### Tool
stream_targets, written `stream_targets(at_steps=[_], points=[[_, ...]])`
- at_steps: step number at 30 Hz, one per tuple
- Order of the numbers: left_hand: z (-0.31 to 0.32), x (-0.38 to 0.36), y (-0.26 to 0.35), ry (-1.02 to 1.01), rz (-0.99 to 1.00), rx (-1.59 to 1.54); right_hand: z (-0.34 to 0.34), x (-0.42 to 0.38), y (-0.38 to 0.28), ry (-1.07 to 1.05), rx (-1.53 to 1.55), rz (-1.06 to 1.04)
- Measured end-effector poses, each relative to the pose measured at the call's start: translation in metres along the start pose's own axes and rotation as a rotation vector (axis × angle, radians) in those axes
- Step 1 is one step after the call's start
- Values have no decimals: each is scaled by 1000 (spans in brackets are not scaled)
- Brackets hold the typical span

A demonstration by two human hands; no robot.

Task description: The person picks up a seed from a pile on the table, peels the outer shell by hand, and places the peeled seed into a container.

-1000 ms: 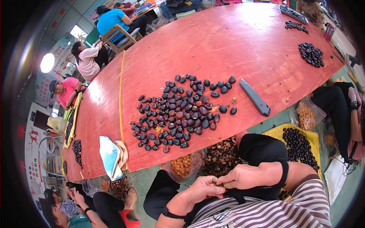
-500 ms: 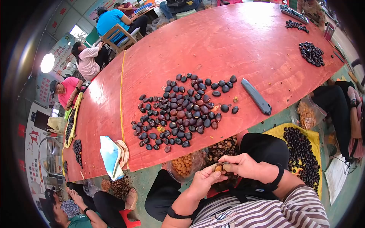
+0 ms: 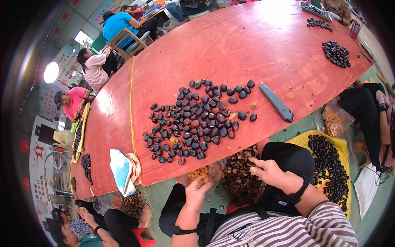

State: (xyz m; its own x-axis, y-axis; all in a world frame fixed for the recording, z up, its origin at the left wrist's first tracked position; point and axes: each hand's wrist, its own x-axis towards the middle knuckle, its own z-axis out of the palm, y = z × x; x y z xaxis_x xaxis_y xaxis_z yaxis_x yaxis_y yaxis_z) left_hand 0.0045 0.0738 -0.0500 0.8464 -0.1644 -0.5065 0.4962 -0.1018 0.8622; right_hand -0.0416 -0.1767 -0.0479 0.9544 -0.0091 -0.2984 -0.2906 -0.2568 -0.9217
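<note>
My left hand point(image 3: 196, 190) is over the clear bag of peeled orange-brown kernels point(image 3: 199, 173), fingertips together near the kernels; what it holds, if anything, is too small to name. My right hand point(image 3: 267, 171) is above the heap of dark shell pieces point(image 3: 242, 175), thumb and fingers bent near each other; whether something is between them cannot be made out. On the red table point(image 3: 222, 45) in front lies a spread pile of dark, shiny nuts point(image 3: 193, 119). A grey utility knife point(image 3: 276, 103) rests to its right.
A blue and white cloth point(image 3: 122, 171) hangs at the table's near edge. At the right are a yellow cloth point(image 3: 344, 144) with dark nuts and a bag of kernels point(image 3: 334, 120). Several people sit around the table. More nuts point(image 3: 336, 53) lie at the far right.
My hands have moved apart from where they met over the shells. My left hand has gone left to the kernel bag; my right hand has moved slightly right and up.
</note>
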Motion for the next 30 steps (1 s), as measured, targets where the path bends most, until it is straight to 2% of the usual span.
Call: stream_targets(at_steps=[1, 4, 5, 8, 9, 12, 14, 17, 18, 20, 24, 27, 30], points=[[-5, 2, -1, 85, 40, -76, 0, 1, 1, -3, 25, 13], [-10, -5, 12, 168, 106, 43, -3, 2, -1, -68, -7, 40], [-16, -4, 11, 172, 188, 97, -5, 1, -5, -79, -31, 32], [-7, -18, 52, 64, 194, -2, -3, 3, 1, -46, -15, -62], [0, -19, 72, 35, 241, 39, -4, 3, -3, -85, -38, -2], [22, 6, 121, 51, 423, 288, 1, 6, 4, -40, -98, -202], [36, 36, 144, 75, 493, 518, 1, 5, 3, -56, -102, -196], [64, 82, 151, 64, 628, 557, 0, 4, 5, -44, -99, -203], [73, 94, 153, 55, 659, 688, 0, 4, 6, -47, -98, -215], [96, 111, 158, 53, 766, 903, -3, 4, 4, -50, -100, -238], [128, 135, 159, 62, 878, 1101, -7, 4, 0, -67, -116, -252], [138, 143, 161, 41, 779, 1255, -12, 3, -6, -118, -74, -196], [142, 143, 162, -38, 767, 1307, -11, 4, -4, -117, -27, -217]])
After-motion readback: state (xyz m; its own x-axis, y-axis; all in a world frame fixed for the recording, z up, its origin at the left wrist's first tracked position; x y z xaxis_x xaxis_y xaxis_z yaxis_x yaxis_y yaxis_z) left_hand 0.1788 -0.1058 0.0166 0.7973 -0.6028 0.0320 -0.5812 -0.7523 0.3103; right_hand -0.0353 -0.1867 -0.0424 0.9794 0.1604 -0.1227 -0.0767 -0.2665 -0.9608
